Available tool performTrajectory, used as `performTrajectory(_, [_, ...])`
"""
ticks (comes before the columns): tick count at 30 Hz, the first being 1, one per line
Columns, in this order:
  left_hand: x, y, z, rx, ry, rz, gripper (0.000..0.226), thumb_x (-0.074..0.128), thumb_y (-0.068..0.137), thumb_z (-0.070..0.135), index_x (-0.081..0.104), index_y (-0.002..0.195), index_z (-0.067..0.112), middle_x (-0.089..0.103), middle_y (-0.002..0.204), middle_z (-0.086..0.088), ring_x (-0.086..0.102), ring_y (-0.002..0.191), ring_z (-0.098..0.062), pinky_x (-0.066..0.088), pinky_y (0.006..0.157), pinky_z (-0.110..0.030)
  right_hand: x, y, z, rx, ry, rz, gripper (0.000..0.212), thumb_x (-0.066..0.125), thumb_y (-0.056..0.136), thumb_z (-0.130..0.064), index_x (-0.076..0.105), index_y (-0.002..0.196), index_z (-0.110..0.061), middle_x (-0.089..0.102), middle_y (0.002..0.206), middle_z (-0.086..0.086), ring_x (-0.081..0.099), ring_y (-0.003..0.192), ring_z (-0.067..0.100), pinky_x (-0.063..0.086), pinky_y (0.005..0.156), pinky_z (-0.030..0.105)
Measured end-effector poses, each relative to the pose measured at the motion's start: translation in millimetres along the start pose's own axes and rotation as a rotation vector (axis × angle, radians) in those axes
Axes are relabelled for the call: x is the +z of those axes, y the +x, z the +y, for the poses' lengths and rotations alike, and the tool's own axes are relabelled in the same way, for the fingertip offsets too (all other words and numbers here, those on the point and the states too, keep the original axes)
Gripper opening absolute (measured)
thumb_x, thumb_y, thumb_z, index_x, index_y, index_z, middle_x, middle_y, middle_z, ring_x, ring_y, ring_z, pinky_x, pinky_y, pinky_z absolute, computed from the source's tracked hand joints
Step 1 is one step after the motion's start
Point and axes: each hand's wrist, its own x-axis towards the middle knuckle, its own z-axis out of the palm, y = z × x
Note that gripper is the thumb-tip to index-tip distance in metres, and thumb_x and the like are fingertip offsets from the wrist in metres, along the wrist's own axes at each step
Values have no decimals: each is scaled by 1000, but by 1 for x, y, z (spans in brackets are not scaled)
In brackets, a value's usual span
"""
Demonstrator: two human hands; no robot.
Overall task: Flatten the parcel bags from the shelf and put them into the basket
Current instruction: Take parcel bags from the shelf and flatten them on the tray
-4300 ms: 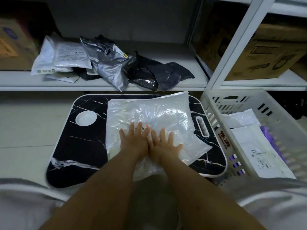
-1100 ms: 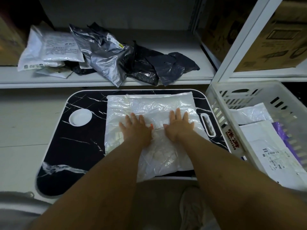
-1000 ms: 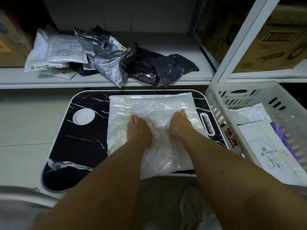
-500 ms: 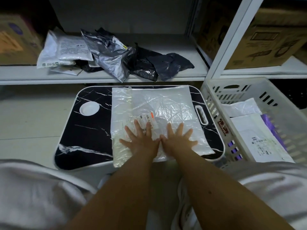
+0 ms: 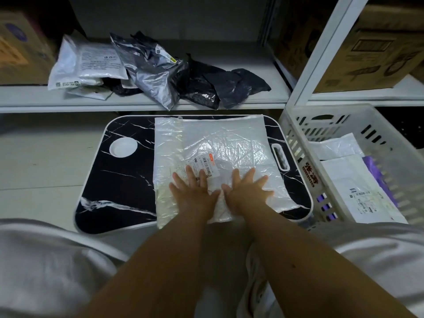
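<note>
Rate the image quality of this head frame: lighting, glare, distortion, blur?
Head view: dim overall, with the shelf recess above the grey and black bags nearly black; glare glints off the crinkled clear bag under the left hand and right hand; wide-angle bending curves the shelf edge and basket; focus is sharp centrally, but the label print is too small to read.

Red Chinese characters, "张源", stand on the near left wall of the white basket [image 5: 310, 173]. The barcode label [image 5: 205, 165] on the clear parcel bag [image 5: 224, 143] and the printed white bags [image 5: 96, 58] on the far shelf [image 5: 137, 103] carry text too small to read.
</note>
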Motion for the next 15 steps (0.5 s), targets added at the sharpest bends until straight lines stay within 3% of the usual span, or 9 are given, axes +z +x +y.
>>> performTrajectory(3, [-10, 3, 0, -55, -14, 266, 59, 27, 98, 49, 25, 146, 14, 36, 144, -15, 36, 129, -37, 19, 110, -58, -10, 3, -1, -33, -17, 192, 52, 27, 99, -49, 33, 141, -20, 36, 144, 15, 36, 131, 38, 33, 104, 56])
performTrajectory(5, [-19, 13, -4, -68, -45, 338, 53, 33, 96, 46, 35, 137, 13, 46, 128, -8, 43, 119, -29, 23, 108, -58, -15, 10, -1, -77, -52, 343, 45, 30, 99, -43, 43, 133, -17, 43, 135, 12, 40, 125, 30, 36, 101, 50])
performTrajectory(8, [-26, 38, -11, -65, -47, 296, 67, 32, 93, 56, 22, 146, 17, 29, 146, -15, 25, 136, -36, 15, 113, -60, -23, 26, -6, -180, -30, 446, 43, 35, 98, -43, 44, 133, -20, 30, 150, 12, 24, 141, 33, 28, 111, 54])
performTrajectory(11, [-28, 64, -12, -19, -53, 217, 73, 24, 94, 62, -3, 152, 28, -14, 159, -13, -12, 144, -42, 2, 113, -62, -32, 47, -15, -253, -82, 349, 59, 31, 98, -53, 17, 150, -29, -3, 162, 8, -5, 148, 38, 11, 115, 59])
performTrajectory(15, [-26, 81, -11, -9, -67, 138, 70, 15, 92, 67, -9, 150, 37, -19, 159, -6, -16, 143, -44, 1, 111, -66, -26, 68, -20, -221, -130, 207, 66, 17, 96, -64, -9, 151, -38, -19, 161, 4, -17, 145, 42, 5, 112, 67])
